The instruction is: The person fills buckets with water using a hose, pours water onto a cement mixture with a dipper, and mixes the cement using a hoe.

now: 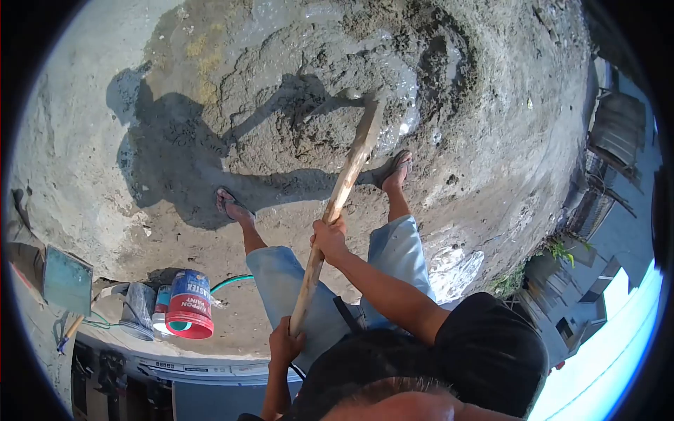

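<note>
A long wooden handle [348,170] runs diagonally from near my body up to the wet grey cement mix [316,77]. Its far end, with a tool head caked in grey, lies in the mix and is hard to make out. My right hand [329,240] is wrapped round the middle of the handle. Lower down, close to my thigh, my left hand [284,344] grips the handle near its end. Both hands are closed on it. My sandalled feet stand apart at the near edge of the mix.
Left of my legs stand a red and blue paint bucket [189,304], other containers and a green hose [232,280]. A greenish board [67,281] is at the far left. Clear plastic sheeting [456,270] lies to the right. Scrap sheets [618,126] are beyond at the right edge.
</note>
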`<state>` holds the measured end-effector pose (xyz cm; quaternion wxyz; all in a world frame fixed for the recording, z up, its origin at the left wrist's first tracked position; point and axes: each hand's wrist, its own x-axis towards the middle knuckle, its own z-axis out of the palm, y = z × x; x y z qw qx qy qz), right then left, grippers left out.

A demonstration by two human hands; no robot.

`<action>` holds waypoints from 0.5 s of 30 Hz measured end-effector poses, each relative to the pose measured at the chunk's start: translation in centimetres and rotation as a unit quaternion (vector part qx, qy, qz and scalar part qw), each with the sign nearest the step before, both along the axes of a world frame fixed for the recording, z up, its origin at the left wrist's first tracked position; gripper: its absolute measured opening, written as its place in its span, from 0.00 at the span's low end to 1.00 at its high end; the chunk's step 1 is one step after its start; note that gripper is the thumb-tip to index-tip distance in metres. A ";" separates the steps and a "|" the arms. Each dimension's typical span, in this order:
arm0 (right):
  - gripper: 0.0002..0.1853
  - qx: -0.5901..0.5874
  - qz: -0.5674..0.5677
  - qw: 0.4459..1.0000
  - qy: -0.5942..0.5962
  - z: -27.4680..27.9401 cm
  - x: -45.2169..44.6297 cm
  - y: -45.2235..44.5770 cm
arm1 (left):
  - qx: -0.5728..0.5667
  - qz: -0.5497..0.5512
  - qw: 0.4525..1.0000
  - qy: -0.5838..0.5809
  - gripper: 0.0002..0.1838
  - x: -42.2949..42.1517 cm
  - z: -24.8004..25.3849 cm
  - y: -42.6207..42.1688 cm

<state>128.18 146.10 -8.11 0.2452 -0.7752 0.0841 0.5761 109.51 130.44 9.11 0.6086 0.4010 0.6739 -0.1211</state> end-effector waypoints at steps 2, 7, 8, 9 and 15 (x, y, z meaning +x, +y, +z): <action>0.16 -0.035 0.048 0.998 0.026 -4.6 0.7 1.8 | 0.007 0.019 1.000 0.003 0.22 2.9 -4.2 3.4; 0.14 0.047 0.085 0.995 -0.008 -10.2 8.4 10.2 | 0.084 0.075 0.993 -0.022 0.20 12.0 -10.9 8.0; 0.13 0.089 0.058 0.994 -0.002 -10.4 10.9 11.7 | 0.068 0.080 0.993 -0.046 0.21 13.9 -12.2 8.8; 0.12 0.135 0.065 0.989 0.010 -10.7 13.8 13.9 | 0.057 0.084 0.992 -0.069 0.22 15.9 -13.9 10.2; 0.12 0.232 0.026 0.972 -0.003 -19.1 27.8 35.2 | 0.342 -0.140 0.928 0.053 0.24 26.2 -27.2 31.7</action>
